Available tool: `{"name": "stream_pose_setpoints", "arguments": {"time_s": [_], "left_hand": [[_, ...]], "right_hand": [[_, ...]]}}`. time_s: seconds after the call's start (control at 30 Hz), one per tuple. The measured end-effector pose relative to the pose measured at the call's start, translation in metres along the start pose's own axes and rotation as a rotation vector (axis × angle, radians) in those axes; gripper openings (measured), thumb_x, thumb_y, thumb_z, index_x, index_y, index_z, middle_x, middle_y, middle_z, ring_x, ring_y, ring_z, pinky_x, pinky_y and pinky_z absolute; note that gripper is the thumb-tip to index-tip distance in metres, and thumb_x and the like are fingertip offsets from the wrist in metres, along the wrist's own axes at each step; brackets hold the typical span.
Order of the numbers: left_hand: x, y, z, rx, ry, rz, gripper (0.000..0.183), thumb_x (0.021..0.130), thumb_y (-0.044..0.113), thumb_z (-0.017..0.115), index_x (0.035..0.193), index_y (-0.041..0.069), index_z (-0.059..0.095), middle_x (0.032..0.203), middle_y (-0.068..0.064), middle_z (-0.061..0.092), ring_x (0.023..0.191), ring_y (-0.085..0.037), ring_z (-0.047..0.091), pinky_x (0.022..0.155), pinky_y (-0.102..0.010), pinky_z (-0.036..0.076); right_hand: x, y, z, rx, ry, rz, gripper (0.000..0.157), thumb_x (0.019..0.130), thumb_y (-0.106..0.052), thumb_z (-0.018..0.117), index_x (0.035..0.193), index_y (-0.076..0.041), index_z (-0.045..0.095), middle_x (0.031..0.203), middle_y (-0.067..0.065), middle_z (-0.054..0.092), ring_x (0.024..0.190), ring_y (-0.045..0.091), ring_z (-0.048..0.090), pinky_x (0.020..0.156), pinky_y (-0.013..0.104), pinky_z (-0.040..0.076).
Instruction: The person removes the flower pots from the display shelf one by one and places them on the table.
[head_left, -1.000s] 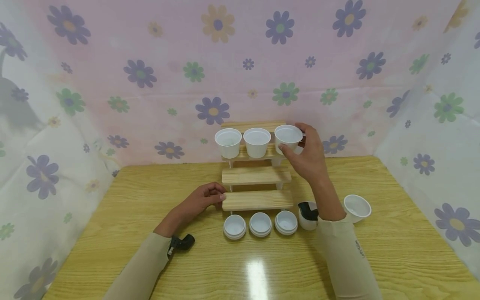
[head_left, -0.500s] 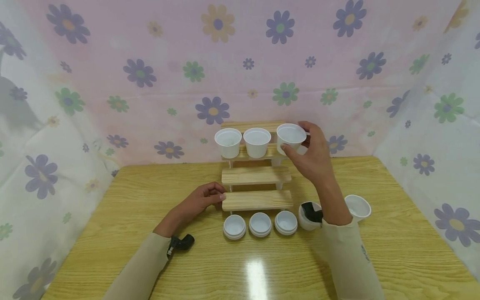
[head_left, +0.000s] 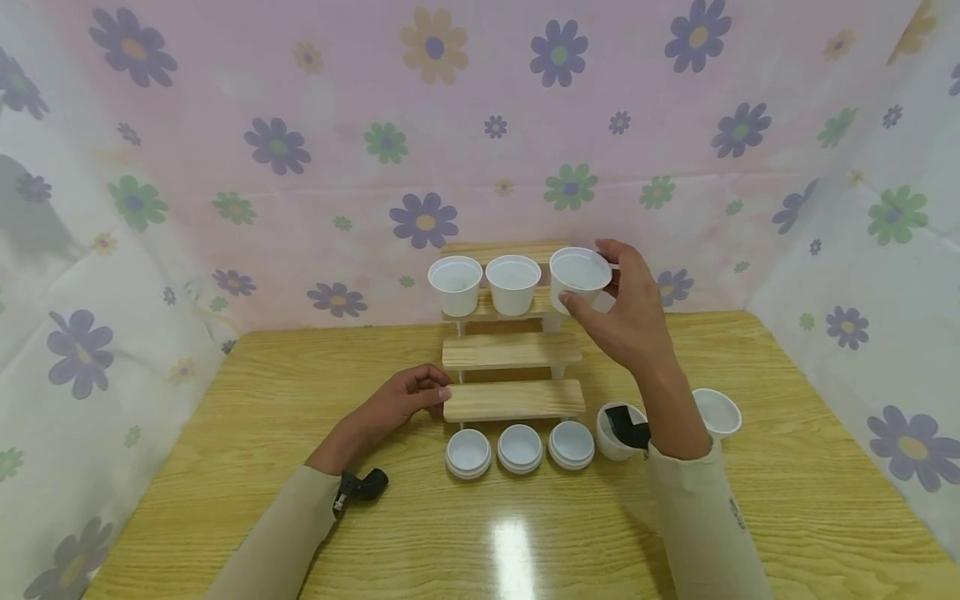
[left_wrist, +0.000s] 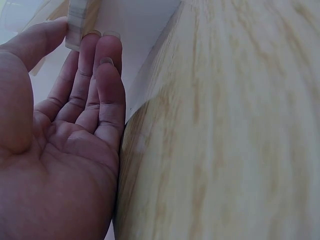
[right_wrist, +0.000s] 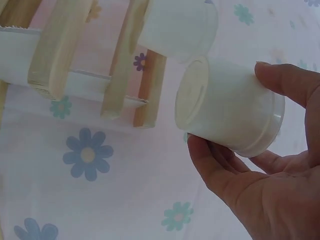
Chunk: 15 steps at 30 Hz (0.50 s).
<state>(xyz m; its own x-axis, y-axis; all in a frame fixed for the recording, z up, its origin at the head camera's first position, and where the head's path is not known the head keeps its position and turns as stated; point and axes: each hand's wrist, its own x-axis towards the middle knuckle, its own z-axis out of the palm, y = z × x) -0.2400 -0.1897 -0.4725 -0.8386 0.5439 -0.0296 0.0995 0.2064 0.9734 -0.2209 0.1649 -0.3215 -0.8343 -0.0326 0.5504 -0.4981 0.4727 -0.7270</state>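
My right hand (head_left: 630, 312) grips a white plastic cup (head_left: 579, 279) between thumb and fingers, at the right end of a stepped wooden stand (head_left: 513, 400). The right wrist view shows the cup's underside (right_wrist: 192, 92), apart from the planks. Two matching cups, the left one (head_left: 456, 287) and the middle one (head_left: 513, 285), stand upright on an upper step. Low at the stand's left end, my left hand (head_left: 405, 400) pinches the lowest plank, its thumb on the near side. In the left wrist view the plank's end (left_wrist: 77, 22) sits between thumb and fingertips.
Three short white round tubs, among them the middle one (head_left: 520, 450), line the stand's front. To their right are a white cup (head_left: 615, 442), partly hidden by the wrist camera (head_left: 626, 427), and another white cup (head_left: 717, 412). A flowered cloth (head_left: 337, 167) hangs close behind.
My right hand has shifted slightly right and up with the cup, then a touch back left. My left hand stays at the plank's end, and the other cups have not moved.
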Motion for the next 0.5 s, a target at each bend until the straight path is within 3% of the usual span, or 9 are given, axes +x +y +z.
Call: {"name": "stream_pose_setpoints", "arguments": {"time_s": [0.27,0.5], "left_hand": [[-0.001,0.001,0.000,0.001,0.002,0.003,0.030,0.110,0.023,0.062,0.129,0.000,0.062,0.103,-0.009,0.067,0.094,-0.025,0.065,0.086,-0.037,0.057],[0.000,0.000,0.000,-0.008,-0.003,0.003,0.030,0.110,0.023,0.063,0.129,0.001,0.062,0.105,-0.010,0.067,0.095,-0.025,0.066,0.086,-0.037,0.057]], "right_hand": [[-0.004,-0.011,-0.002,-0.038,-0.044,0.001,0.077,0.089,-0.008,0.085,0.152,0.005,0.042,0.146,0.022,0.051,0.121,0.038,0.060,0.110,0.052,0.050],[-0.009,-0.017,-0.006,-0.031,-0.131,-0.024,0.079,0.089,-0.004,0.084,0.154,0.003,0.041,0.148,0.020,0.050,0.124,0.037,0.057,0.109,0.056,0.050]]}}
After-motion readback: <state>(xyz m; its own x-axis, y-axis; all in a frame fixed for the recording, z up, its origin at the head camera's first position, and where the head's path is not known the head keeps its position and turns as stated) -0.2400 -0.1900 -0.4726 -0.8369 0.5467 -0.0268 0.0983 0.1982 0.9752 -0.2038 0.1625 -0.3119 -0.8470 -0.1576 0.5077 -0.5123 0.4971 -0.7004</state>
